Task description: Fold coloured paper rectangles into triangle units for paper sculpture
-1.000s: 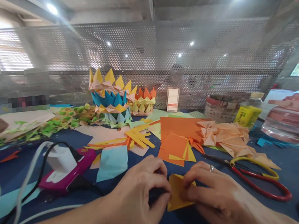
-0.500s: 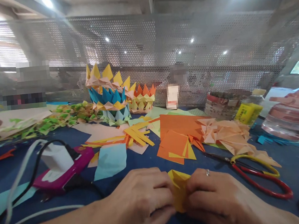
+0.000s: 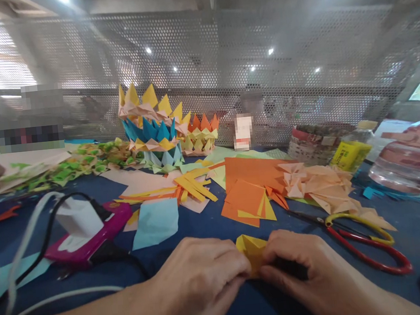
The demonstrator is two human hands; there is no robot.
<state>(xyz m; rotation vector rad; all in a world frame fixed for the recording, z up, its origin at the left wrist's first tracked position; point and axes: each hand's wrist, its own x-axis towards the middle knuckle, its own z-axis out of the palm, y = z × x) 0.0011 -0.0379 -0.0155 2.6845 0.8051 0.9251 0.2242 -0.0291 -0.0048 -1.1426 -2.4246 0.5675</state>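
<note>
A small folded piece of yellow paper point(image 3: 252, 252) is held low in the middle of the head view, just above the blue tabletop. My left hand point(image 3: 206, 276) pinches its left side, fingers curled and pressed together. On the opposite side, my right hand point(image 3: 298, 263) grips the paper between thumb and fingertips. My fingers hide part of the folds. Scissors point(image 3: 370, 241) with one yellow and one red handle lie right of my right hand. Orange paper squares point(image 3: 244, 201) with yellow scraps on top lie beyond my hands.
Stacked folded-paper crowns point(image 3: 155, 133) stand at the back. Left are a magenta power strip point(image 3: 77, 249), cables and a heap of green folded pieces point(image 3: 94, 158). Right are peach folded pieces point(image 3: 316, 184), a bottle point(image 3: 355, 148) and a pink-lidded jug point(image 3: 411, 163). Another person's hand shows far left.
My right thumb and fingers have spread apart behind the paper's edge, and less of the yellow paper shows below. The view has tilted slightly. Both hands keep hold of the paper.
</note>
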